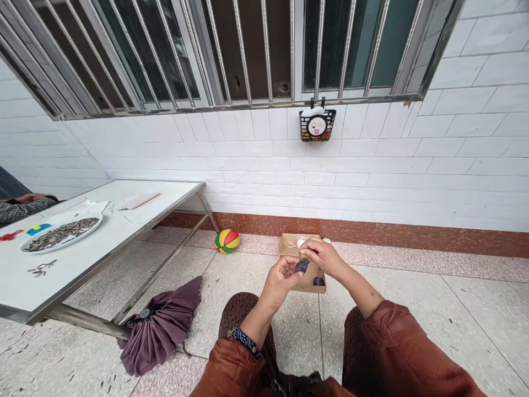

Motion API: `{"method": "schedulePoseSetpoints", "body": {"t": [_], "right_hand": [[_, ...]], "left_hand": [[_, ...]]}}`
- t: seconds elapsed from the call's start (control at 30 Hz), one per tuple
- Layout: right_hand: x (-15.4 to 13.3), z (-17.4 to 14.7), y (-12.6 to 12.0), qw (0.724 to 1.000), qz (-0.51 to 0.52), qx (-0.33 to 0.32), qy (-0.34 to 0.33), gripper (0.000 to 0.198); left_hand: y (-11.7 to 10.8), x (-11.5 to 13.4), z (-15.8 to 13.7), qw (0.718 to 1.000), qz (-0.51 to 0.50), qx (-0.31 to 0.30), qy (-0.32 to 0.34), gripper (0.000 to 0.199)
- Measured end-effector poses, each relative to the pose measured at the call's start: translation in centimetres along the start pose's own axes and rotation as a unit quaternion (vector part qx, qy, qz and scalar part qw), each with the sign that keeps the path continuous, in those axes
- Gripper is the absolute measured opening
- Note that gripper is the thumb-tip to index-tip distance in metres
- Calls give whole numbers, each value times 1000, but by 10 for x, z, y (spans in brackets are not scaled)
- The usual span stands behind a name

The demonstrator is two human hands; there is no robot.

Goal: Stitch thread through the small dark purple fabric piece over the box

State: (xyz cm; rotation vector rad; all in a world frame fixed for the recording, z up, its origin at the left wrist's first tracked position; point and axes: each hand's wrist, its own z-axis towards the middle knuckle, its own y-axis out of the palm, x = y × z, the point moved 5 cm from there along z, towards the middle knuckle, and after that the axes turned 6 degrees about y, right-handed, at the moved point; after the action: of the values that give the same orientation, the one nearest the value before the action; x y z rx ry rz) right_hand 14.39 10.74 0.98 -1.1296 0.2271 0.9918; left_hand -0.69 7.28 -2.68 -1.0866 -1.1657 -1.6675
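My left hand has its fingers closed round a small dark purple lump that looks like wound yarn. Just above it, my right hand is closed in a pinch near the top of the lump; whatever is between those fingertips is too small to make out. Both hands are over an open brown cardboard box on the floor. Inside the box, near its right front corner, lies another dark round piece. A white round item with a pale cord shows at the back of the box, partly hidden.
To the left stands a white table with a plate of sunflower seeds. A folded purple umbrella leans by its leg. A colourful ball rests near the wall. A black basket hangs under the barred window. Another person's arm shows far left.
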Motion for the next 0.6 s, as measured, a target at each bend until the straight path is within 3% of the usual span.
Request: {"method": "schedulePoseSetpoints", "body": {"t": [0.1, 0.2, 0.3, 0.43, 0.6], "right_hand": [[16, -4, 18, 1000, -9, -16, 11, 26], [13, -11, 30, 998, -23, -56, -10, 23], [0, -4, 23, 996, -49, -65, -40, 23], [-3, 30, -3, 996, -47, -29, -66, 24], [44, 68, -25, 998, 30, 59, 2, 21]], "left_hand": [[-11, -1, 23, 996, -44, 72, 36, 32], [-22, -8, 52, 988, -46, 136, 51, 32], [-24, -16, 78, 988, -16, 146, 54, 30], [-13, -27, 93, 994, 41, 80, 61, 29], [8, -35, 92, 995, 71, -32, 57, 28]]}}
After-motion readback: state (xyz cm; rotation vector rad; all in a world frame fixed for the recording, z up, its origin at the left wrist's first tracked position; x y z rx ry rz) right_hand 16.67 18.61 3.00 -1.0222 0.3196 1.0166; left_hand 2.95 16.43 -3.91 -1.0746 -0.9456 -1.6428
